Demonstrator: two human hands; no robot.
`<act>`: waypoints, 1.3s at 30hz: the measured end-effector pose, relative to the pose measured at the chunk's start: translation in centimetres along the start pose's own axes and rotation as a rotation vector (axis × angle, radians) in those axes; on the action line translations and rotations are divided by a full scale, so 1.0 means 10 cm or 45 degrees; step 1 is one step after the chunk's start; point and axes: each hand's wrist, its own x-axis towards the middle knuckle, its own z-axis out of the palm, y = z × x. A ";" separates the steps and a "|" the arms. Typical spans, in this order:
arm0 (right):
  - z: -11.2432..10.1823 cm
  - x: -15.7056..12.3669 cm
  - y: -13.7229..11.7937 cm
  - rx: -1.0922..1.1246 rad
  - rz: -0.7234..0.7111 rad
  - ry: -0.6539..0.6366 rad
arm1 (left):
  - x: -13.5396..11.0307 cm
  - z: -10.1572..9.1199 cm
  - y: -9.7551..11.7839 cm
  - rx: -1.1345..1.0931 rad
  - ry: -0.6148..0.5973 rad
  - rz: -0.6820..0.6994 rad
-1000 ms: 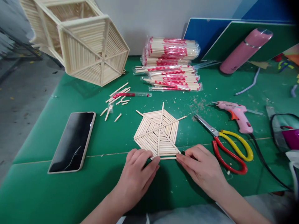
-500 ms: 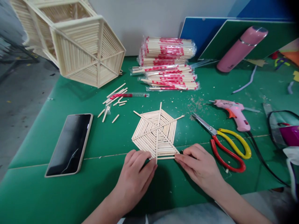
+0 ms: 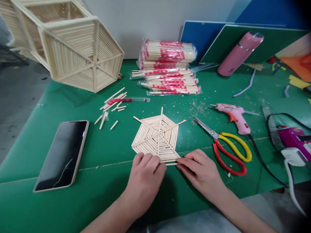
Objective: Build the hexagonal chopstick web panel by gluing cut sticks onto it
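Note:
A hexagonal panel of wooden sticks (image 3: 157, 136) lies flat on the green table, with several spoke ends jutting past its edge. Along its near edge a short wooden stick (image 3: 171, 164) runs between my hands. My left hand (image 3: 145, 181) is closed, its fingertips pressed down at the stick's left end and covering the panel's near left corner. At the right end, my right hand (image 3: 200, 174) pinches the stick between thumb and fingers beside the panel's near right corner.
Red-and-yellow-handled scissors (image 3: 218, 139) and a pink glue gun (image 3: 234, 116) lie to the right. Loose stick pieces (image 3: 114, 100) and a phone (image 3: 62, 155) are left. Behind stand wrapped chopsticks (image 3: 170, 53), a pink flask (image 3: 240, 55) and a large stick-built structure (image 3: 80, 51).
My left fingers have shifted right along the near edge and now cover the spoke end there. My right hand keeps its pinch at the corner. The whole view has moved slightly.

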 end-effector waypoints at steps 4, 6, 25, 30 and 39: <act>-0.05 -0.05 0.07 0.024 0.080 0.076 | -0.02 0.04 0.00 -0.065 0.006 -0.004; -0.07 -0.07 0.10 0.031 0.103 0.087 | -0.02 0.04 -0.01 -0.086 0.001 -0.004; -0.10 -0.06 0.08 0.068 0.088 -0.027 | -0.05 0.05 -0.04 -0.220 0.049 -0.035; -0.10 -0.04 0.08 0.073 0.103 -0.014 | -0.06 0.03 -0.05 -0.366 0.061 -0.129; -0.14 -0.05 0.09 0.099 0.090 -0.066 | -0.14 -0.03 -0.11 -0.456 0.219 -0.182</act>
